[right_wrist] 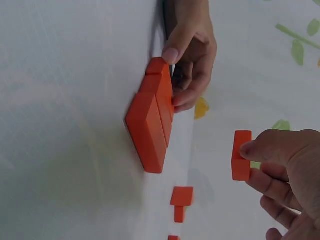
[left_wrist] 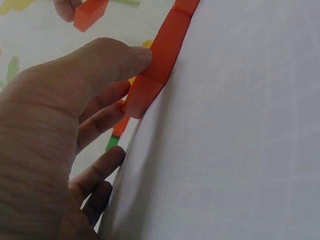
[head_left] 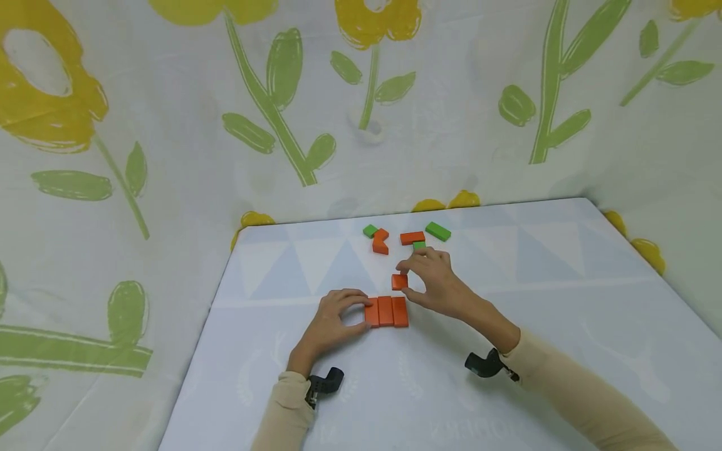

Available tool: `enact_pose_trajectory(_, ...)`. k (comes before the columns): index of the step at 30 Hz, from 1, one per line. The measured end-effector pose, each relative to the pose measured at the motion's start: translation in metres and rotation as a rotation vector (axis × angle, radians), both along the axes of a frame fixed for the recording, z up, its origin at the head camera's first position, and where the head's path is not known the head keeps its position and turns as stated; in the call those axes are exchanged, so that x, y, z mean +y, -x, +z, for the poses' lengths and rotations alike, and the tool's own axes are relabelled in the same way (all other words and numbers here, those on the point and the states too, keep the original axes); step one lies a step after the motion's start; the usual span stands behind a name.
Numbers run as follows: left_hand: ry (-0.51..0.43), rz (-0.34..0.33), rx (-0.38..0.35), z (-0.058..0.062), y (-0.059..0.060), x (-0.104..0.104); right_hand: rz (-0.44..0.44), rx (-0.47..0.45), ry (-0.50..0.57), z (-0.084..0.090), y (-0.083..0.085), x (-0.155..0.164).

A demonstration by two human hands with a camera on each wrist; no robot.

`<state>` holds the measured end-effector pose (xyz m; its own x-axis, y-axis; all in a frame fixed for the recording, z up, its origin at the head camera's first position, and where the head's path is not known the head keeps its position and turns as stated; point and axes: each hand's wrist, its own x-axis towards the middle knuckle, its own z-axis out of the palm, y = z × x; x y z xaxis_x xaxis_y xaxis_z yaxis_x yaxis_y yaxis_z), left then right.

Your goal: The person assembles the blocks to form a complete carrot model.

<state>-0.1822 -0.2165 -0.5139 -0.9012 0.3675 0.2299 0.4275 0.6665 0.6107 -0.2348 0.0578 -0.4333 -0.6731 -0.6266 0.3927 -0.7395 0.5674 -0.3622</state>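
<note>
Three orange blocks (head_left: pixel 386 311) lie side by side in a row on the table. At the row's left end, my left hand (head_left: pixel 334 318) pinches the leftmost orange block (head_left: pixel 371 312) between thumb and fingers; the left wrist view has the thumb on its near end. My right hand (head_left: pixel 439 283) holds another orange block (head_left: pixel 399 282) by thumb and fingertips, just beyond the row's right end. In the right wrist view this held block (right_wrist: pixel 242 152) appears raised off the table, apart from the row (right_wrist: pixel 152 125).
Farther back on the table (head_left: pixel 271 351) lie a long green block (head_left: pixel 438 231), an orange block (head_left: pixel 412 238) beside a green one (head_left: pixel 419 245), and angled orange pieces (head_left: pixel 380 242) touching a small green block (head_left: pixel 369 230). Flower-patterned cloth (head_left: pixel 429 156) hangs behind the table's far edge.
</note>
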Motion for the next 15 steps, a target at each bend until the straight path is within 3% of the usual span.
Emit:
enact_pose_trajectory(7, -0.002, 0.005, 0.003, -0.002, 0.000, -0.002, 0.062, -0.027, 0.009, -0.006, -0.020, -0.007)
enact_pose_trajectory(15, -0.003, -0.007, 0.032, -0.004, 0.002, -0.001, 0.121, 0.045, -0.006, -0.022, -0.039, -0.018)
